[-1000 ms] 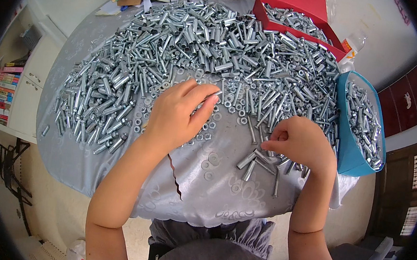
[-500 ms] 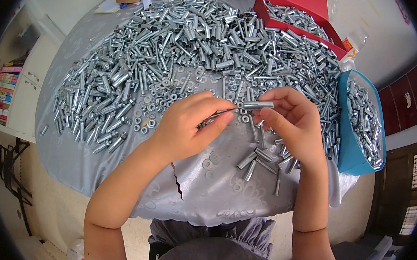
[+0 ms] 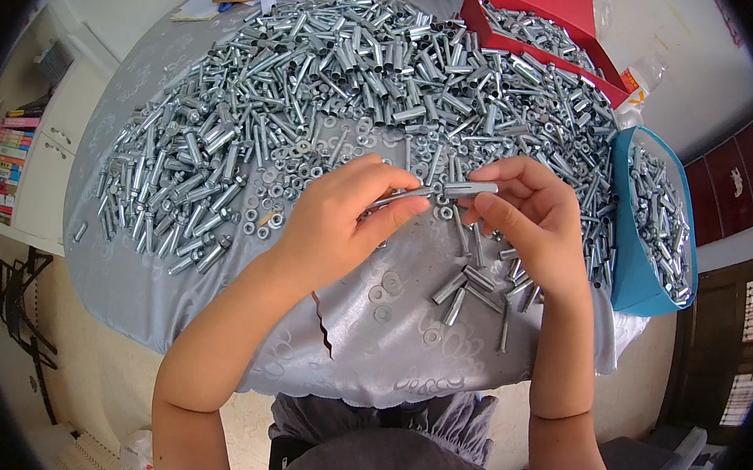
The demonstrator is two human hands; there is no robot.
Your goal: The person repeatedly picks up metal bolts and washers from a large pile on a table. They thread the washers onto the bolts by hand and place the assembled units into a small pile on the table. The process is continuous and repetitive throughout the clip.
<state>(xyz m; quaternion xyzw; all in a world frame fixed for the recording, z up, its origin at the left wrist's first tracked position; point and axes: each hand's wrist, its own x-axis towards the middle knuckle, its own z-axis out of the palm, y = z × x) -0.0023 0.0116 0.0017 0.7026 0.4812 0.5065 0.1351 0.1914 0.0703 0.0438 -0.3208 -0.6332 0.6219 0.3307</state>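
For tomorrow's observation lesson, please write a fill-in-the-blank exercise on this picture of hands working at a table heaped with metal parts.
1. The left hand holds a thin metal ____ that meets the sleeve in the right hand.
2. The tub at the table's right edge is ____ in colour.
3. The box at the far edge is ____.
4. The grey tablecloth shows a ____ near its front edge.

Missing words: bolt; blue; red; tear

Grey tablecloth (image 3: pixel 214 311), torn at near edge. Red box (image 3: pixel 576 9) of metal parts at far right. Blue tub (image 3: pixel 631 279) right, likewise filled. Plastic bottle (image 3: pixel 640 83) between them. Bookshelf (image 3: pixel 1 165) left.
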